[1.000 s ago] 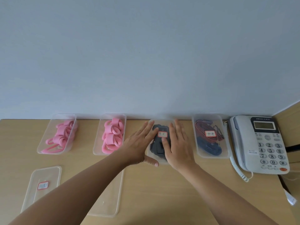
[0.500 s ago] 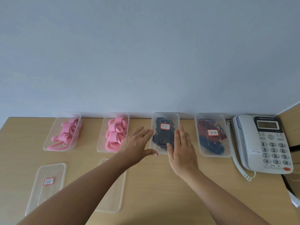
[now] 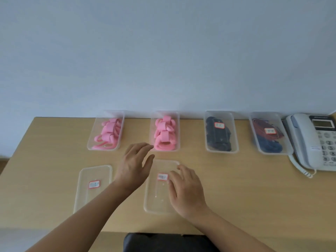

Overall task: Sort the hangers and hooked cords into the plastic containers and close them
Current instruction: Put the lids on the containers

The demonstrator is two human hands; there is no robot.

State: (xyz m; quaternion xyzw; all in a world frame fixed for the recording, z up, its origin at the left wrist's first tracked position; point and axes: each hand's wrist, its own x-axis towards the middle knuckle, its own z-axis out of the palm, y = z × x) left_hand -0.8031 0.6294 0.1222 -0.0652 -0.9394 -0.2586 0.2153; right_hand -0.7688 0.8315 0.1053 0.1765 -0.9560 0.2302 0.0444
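Both hands hang over one clear lid [image 3: 156, 197] lying flat on the table [image 3: 236, 188]. The left hand [image 3: 134, 166] has its fingers spread and holds nothing, at the lid's ten o'clock corner. The right hand [image 3: 185, 188] lies over the lid's three o'clock edge with its fingers loosely bent and clamped on nothing. Whether they touch the plastic cannot be told.

At twelve o'clock from this lid stands an uncovered container [image 3: 178, 131] of pink hangers [image 3: 163, 135]. A second uncovered pink container [image 3: 94, 131] sits at ten o'clock, with its own lid [image 3: 91, 195] at nine o'clock. The dark-filled container [image 3: 235, 139] and the cord container [image 3: 254, 135], at one and two o'clock, are already covered.

The step is probably picking this lid up. It is thin, slick and flat on the wood, so fingers may slide over it and push it toward six o'clock, off the table edge. The pink hangers look heaped near the rim, so a loop may catch under the lid and stop it seating. The labelled lids could also be swapped between the two pink containers.
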